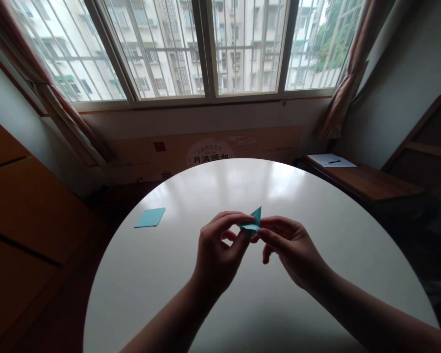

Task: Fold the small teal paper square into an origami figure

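Note:
A small folded piece of light-blue paper (253, 221) is held above the round white table (213, 186), with one pointed corner sticking up. My left hand (220, 252) pinches its left side between thumb and fingertips. My right hand (290, 247) pinches its right side, fingers curled. Both hands meet at the paper over the table's middle. Part of the paper is hidden behind the fingers.
A flat light-blue paper sheet (150, 217) lies on the table at the left. A wooden side surface (367, 179) at the right carries a white paper with a pen (330, 160). A cardboard box (206, 152) stands under the barred window, wooden furniture at the left.

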Available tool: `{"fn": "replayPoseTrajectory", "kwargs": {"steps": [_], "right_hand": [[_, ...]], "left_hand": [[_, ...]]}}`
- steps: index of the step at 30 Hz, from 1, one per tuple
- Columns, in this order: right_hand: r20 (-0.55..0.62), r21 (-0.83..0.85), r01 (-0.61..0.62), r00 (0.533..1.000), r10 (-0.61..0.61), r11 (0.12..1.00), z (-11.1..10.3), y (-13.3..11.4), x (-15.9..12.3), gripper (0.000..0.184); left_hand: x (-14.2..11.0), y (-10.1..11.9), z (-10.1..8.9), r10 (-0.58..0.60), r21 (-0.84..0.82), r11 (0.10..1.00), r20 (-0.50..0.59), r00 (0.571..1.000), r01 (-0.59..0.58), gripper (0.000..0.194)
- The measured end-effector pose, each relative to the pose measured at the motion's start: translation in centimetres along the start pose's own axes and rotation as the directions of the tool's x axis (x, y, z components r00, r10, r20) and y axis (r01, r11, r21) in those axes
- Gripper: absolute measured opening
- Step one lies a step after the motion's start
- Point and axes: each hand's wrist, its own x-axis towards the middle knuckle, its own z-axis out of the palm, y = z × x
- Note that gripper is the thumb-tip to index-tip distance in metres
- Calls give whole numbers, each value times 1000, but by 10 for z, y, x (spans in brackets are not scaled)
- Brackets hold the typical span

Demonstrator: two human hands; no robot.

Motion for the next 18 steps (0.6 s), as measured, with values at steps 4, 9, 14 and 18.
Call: {"fn": "replayPoseTrajectory", "kwargs": {"steps": [4,9,14,18], "right_hand": [[3,4,-17,1000,17,1000,1,-2,-1,17],[-3,8,-29,1000,29,1000,4,-4,0,15],[-14,14,-30,999,31,999,4,-2,0,14],[-18,6,-28,999,28,1000,3,-3,0,17]], "left_hand": [[-2,0,-1,3,18,1000,-6,1000,-2,10],[-2,-1,0,3,25,1000,-53,999,-1,15],[0,0,1,-53,-46,998,-93,994,49,19],[-1,0,0,-62,-49,997,-79,995,59,9]]}}
